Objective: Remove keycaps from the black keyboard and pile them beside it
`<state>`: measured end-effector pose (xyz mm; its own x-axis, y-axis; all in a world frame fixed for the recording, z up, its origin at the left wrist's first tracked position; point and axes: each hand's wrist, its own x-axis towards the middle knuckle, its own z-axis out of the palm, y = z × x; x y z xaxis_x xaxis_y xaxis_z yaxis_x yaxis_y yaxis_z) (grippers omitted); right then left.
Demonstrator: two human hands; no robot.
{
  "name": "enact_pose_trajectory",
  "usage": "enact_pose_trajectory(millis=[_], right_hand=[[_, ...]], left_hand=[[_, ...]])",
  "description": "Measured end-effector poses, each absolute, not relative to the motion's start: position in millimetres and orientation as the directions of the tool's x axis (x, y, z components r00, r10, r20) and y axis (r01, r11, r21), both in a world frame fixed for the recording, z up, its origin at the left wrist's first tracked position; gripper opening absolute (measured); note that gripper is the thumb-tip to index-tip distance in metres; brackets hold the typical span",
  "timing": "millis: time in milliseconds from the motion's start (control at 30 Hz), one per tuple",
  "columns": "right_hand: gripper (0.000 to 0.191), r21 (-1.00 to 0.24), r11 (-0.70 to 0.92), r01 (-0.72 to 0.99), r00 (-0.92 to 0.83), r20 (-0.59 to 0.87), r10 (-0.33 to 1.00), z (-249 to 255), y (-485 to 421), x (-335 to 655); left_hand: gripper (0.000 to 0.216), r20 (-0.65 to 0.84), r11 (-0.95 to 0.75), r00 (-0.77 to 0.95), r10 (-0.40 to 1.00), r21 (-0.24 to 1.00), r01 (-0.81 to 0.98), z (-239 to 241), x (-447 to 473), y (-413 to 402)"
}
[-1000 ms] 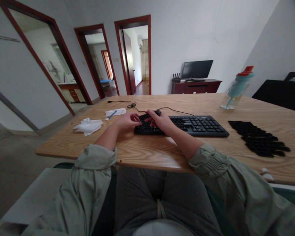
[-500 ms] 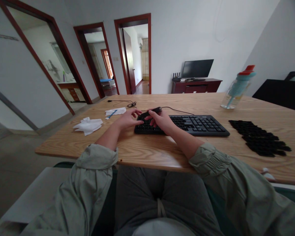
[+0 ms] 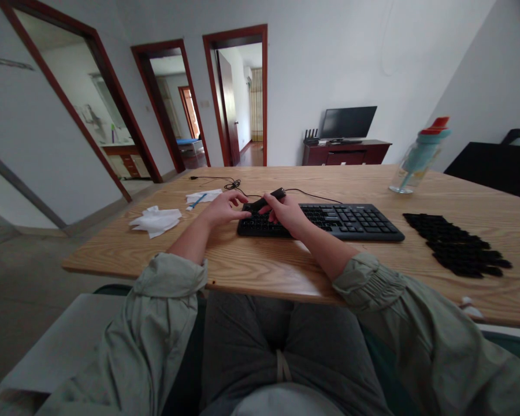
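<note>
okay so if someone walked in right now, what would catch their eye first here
Both hands meet over the left end of the black keyboard: the right hand holds a slim black tool, and the left hand touches its tip. A pile of black keycaps lies to the right, crumpled tissue to the left.

Matt black plastic keyboard (image 3: pixel 346 221); grained wood table (image 3: pixel 260 266).
</note>
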<state>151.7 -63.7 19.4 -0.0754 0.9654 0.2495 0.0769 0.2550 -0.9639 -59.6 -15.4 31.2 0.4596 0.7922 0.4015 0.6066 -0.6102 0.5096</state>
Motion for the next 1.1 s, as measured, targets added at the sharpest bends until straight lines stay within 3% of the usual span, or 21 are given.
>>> enact_pose_trajectory(millis=[267, 367, 800, 1100], right_hand=[[0.033, -0.957, 0.257, 0.134, -0.071, 0.249, 0.966, 15.3, -59.5, 151.3], [0.034, -0.950, 0.263, 0.167, -0.055, 0.258, 0.965, 13.1, -56.7, 152.4], [0.038, -0.957, 0.234, 0.172, -0.021, 0.234, 0.972, 13.0, -55.6, 153.3], [0.044, -0.906, 0.317, 0.281, -0.049, 0.317, 0.947, 11.3, -55.5, 155.3]], left_hand=[[0.030, 0.359, -0.613, 0.497, 0.790, 0.445, 0.652, 33.9, -67.6, -10.9], [0.026, 0.280, -0.581, 0.512, 0.812, 0.455, 0.675, 33.6, -68.4, -10.9], [0.025, 0.173, -0.478, 0.449, 0.877, 0.426, 0.768, 37.0, -64.4, -19.6], [0.023, 0.139, -0.491, 0.482, 0.865, 0.435, 0.755, 37.5, -65.6, -18.5]])
